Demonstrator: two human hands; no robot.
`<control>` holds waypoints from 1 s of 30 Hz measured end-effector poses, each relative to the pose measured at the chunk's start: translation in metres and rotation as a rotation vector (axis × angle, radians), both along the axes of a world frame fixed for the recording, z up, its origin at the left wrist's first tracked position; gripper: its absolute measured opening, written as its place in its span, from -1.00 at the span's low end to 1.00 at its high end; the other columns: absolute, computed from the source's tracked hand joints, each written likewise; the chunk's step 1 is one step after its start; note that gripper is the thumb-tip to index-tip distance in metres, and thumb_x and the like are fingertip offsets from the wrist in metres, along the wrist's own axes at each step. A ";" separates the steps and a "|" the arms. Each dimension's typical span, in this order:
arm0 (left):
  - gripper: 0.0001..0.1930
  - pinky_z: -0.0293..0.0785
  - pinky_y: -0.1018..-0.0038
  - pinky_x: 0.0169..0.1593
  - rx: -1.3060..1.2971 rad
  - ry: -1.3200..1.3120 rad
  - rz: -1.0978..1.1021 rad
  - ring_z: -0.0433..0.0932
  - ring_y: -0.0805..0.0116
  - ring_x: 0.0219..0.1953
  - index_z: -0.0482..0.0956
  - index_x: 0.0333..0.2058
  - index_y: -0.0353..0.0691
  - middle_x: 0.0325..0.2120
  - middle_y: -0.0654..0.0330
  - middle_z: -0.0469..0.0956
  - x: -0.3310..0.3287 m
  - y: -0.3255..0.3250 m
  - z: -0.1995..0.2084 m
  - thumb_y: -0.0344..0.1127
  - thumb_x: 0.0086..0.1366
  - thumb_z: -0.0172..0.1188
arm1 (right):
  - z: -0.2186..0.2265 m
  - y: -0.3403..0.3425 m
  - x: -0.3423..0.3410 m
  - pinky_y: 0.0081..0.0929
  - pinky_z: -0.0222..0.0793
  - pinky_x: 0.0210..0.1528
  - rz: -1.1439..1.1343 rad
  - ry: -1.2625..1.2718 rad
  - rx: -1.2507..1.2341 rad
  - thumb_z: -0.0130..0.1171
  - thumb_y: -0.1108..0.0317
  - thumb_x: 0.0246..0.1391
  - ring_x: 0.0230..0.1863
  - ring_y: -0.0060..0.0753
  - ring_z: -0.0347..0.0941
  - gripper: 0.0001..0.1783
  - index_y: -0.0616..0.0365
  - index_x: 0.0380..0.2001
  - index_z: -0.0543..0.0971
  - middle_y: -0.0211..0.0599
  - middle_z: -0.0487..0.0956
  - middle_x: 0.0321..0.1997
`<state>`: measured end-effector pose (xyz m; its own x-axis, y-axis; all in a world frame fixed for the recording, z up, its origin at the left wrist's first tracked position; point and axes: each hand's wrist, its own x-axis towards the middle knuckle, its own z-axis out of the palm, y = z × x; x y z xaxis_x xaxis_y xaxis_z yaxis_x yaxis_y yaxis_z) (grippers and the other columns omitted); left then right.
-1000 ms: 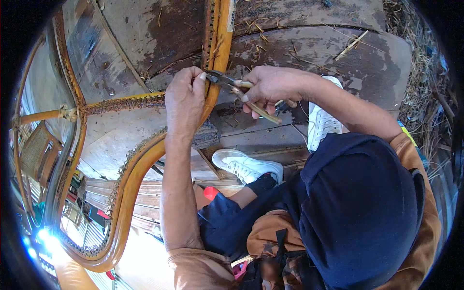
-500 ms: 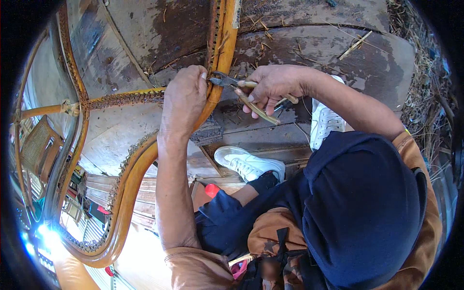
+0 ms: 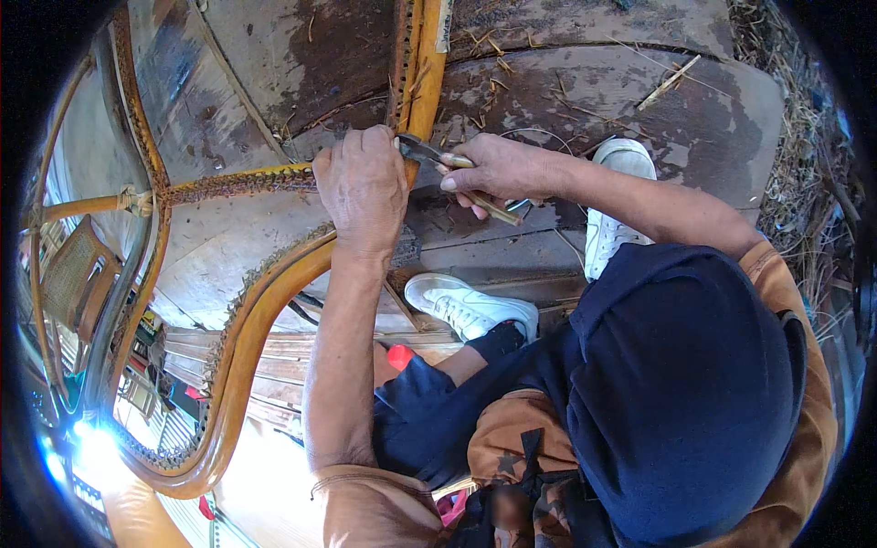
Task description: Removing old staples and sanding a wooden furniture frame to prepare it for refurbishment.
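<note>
A curved, honey-coloured rattan furniture frame point(image 3: 239, 365) runs from the top of the view down to the lower left, its inner edge lined with a rough, bristly strip of cut ends. My left hand point(image 3: 365, 187) is closed over the frame where a crossbar meets it, and covers that joint. In my right hand point(image 3: 502, 169) is a pair of pliers point(image 3: 421, 152) with yellowish handles. Their jaws rest at the frame's edge, right beside my left fingers. What the jaws grip, if anything, is too small to tell.
Worn, stained wooden boards point(image 3: 548, 82) lie beneath, scattered with fibre scraps. Dry straw point(image 3: 804, 210) is heaped along the right edge. My white shoes point(image 3: 466, 301) are below the hands. A woven cane panel point(image 3: 78, 274) stands at the far left, near a bright light.
My left hand has shifted right, onto the frame. The plier handles, spread before, are now squeezed closer together in my right hand. The frame has shifted slightly.
</note>
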<state>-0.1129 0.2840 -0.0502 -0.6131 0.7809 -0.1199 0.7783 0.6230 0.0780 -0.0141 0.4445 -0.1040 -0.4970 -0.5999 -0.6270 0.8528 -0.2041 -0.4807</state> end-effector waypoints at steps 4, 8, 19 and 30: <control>-0.93 0.32 0.21 -0.13 0.011 0.001 0.020 0.51 0.18 -0.37 0.51 -0.35 -0.13 -0.50 0.16 0.49 0.003 -0.005 -0.004 -0.33 0.19 0.17 | -0.001 -0.001 0.001 -0.55 0.44 -0.52 0.027 0.187 0.148 0.04 0.27 0.28 -0.55 -0.59 0.50 -0.77 0.24 -0.36 0.43 -0.41 0.52 -0.50; -0.90 0.29 0.21 -0.07 0.064 0.014 0.017 0.51 0.21 -0.33 0.50 -0.34 -0.11 -0.46 0.20 0.49 0.004 -0.011 -0.009 -0.33 0.16 0.20 | -0.004 -0.005 0.004 -0.45 0.44 -0.48 0.073 0.341 0.324 0.05 0.25 0.27 -0.56 -0.52 0.51 -0.73 0.29 -0.33 0.44 -0.35 0.54 -0.54; -0.87 0.29 0.27 -0.07 0.155 0.026 0.002 0.50 0.24 -0.30 0.50 -0.31 -0.09 -0.38 0.25 0.52 0.003 -0.022 -0.017 -0.34 0.15 0.23 | -0.003 -0.007 0.005 -0.36 0.48 -0.43 0.082 0.358 0.411 0.10 0.22 0.23 -0.44 -0.38 0.61 -0.72 0.26 -0.24 0.49 -0.22 0.60 -0.48; -0.90 0.30 0.24 -0.11 0.169 -0.165 0.085 0.50 0.19 -0.30 0.49 -0.30 -0.12 -0.40 0.21 0.52 -0.003 -0.017 -0.008 -0.35 0.19 0.19 | -0.003 0.011 -0.002 -0.44 0.58 -0.15 -0.017 -0.172 -0.168 0.11 0.30 0.20 -0.16 -0.39 0.61 -0.69 0.26 -0.06 0.46 -0.19 0.61 -0.12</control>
<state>-0.1158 0.2671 -0.0579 -0.6605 0.7447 -0.0959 0.6915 0.6530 0.3087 -0.0157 0.4559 -0.1070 -0.4022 -0.6957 -0.5951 0.9150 -0.2837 -0.2868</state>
